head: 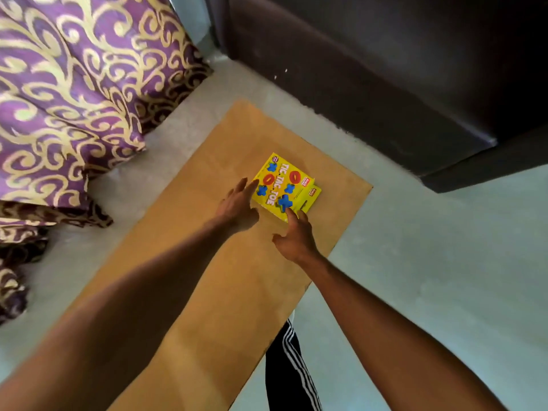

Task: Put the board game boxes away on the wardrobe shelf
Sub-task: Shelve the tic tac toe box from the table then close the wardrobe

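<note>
Bare board (207, 262) around boxes (281, 185)

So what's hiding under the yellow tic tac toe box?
Under the top Tic Tac Toe box lies a second yellow box; only its right edge and corner peek out. Both rest on the brown board. The rest of the lower box is covered, so its picture cannot be seen.

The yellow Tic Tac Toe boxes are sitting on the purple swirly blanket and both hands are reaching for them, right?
Not quite. The head view shows the yellow Tic Tac Toe boxes on the brown board, not the purple blanket. The left hand and right hand do reach for them.
</note>
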The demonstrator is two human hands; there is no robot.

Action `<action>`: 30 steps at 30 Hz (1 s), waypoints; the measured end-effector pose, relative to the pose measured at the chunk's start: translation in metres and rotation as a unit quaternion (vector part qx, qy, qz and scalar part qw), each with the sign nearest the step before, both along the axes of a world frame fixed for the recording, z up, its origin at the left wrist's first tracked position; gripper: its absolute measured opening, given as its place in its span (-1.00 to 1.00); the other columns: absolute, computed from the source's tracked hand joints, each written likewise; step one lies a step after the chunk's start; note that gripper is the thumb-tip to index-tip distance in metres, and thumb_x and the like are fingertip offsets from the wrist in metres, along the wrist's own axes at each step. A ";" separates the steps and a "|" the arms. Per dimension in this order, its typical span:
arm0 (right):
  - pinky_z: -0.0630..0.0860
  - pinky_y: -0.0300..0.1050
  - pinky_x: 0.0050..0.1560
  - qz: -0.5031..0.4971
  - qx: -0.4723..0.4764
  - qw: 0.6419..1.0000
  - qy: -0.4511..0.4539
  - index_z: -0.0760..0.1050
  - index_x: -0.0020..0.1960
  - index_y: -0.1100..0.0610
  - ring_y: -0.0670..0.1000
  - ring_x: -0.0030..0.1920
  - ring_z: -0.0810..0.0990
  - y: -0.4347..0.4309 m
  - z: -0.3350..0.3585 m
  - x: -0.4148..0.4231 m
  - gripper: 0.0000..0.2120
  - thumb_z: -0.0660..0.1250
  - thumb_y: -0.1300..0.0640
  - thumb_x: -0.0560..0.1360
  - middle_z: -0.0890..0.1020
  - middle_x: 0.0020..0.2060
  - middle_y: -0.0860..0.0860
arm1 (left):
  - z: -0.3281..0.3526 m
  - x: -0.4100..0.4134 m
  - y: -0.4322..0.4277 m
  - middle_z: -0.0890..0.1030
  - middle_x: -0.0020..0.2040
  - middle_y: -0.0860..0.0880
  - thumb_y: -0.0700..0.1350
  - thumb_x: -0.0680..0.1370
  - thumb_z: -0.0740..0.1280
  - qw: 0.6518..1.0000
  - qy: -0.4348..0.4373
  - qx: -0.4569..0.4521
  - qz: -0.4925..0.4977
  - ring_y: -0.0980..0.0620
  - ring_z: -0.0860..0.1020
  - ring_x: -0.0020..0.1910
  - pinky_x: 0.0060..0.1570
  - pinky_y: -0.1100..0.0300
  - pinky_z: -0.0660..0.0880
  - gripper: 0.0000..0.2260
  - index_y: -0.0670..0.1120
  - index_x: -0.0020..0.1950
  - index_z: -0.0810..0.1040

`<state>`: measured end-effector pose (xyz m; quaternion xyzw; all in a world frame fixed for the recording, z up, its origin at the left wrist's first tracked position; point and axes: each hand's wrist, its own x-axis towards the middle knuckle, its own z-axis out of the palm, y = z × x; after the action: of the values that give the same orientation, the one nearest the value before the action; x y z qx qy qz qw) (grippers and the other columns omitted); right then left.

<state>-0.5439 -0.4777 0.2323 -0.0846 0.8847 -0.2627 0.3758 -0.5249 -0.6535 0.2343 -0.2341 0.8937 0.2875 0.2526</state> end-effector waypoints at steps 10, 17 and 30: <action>0.23 0.16 0.43 0.056 0.022 0.997 0.039 0.10 0.54 0.01 0.12 0.55 -0.03 0.032 -0.002 0.002 -0.16 0.47 -0.02 0.40 0.03 0.57 0.03 | 0.025 0.058 0.035 0.58 0.17 -0.06 -0.11 0.42 0.30 0.999 -0.046 0.014 0.009 -0.12 0.54 0.20 0.14 0.04 0.51 -0.54 0.11 0.32 0.54; 0.44 0.06 0.28 -0.037 -0.023 0.998 0.042 0.20 0.50 0.02 0.15 0.38 0.30 0.040 -0.005 0.008 -0.23 0.49 0.16 0.39 0.26 0.38 0.12 | 0.023 0.031 0.025 0.27 0.49 -0.12 -0.04 0.41 0.40 0.996 0.004 -0.043 0.084 -0.18 0.30 0.41 0.30 -0.10 0.36 -0.26 -0.06 0.54 0.19; 0.48 -0.45 0.02 -0.015 -0.147 0.987 -0.068 0.13 0.54 -0.02 -0.07 0.25 0.46 0.058 0.019 0.015 -0.10 0.52 0.28 0.35 0.34 0.29 0.05 | 0.054 0.082 0.069 0.62 -0.05 -0.01 -0.39 0.43 0.29 0.888 -0.018 0.291 0.356 0.13 0.60 -0.13 -0.35 0.37 0.55 -0.55 -0.03 0.25 0.48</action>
<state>-0.5285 -0.4200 0.2515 -0.1077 0.8101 -0.4005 0.4145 -0.4427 -0.5844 0.2880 -0.4579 0.6215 0.6012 0.2063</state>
